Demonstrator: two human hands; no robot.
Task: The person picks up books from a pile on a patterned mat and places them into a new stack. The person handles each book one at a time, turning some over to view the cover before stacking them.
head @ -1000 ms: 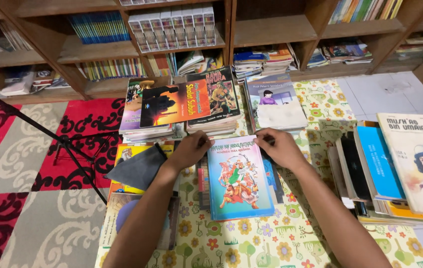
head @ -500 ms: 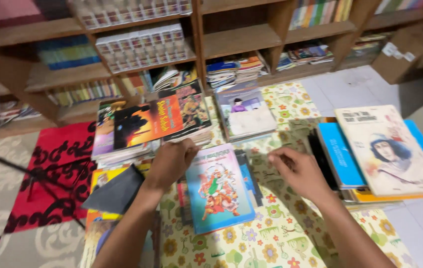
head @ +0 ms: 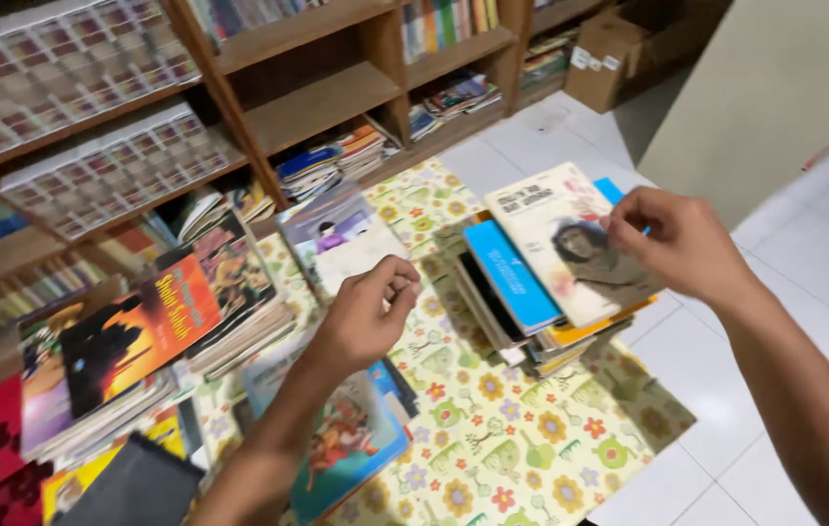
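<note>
While our right hand point(head: 682, 244) pinches far edge of cream portrait-cover book point(head: 570, 244), fingers closed on it, book lies atop stack at right edge of floral mat point(head: 531, 429). Our left hand point(head: 366, 317) hovers loosely curled over mat middle, holding nothing, above blue illustrated book point(head: 346, 443) near front edge. Light-blue book point(head: 512, 275) sits just beside portrait book. Wooden shelves point(head: 327, 97) behind far edge.
</note>
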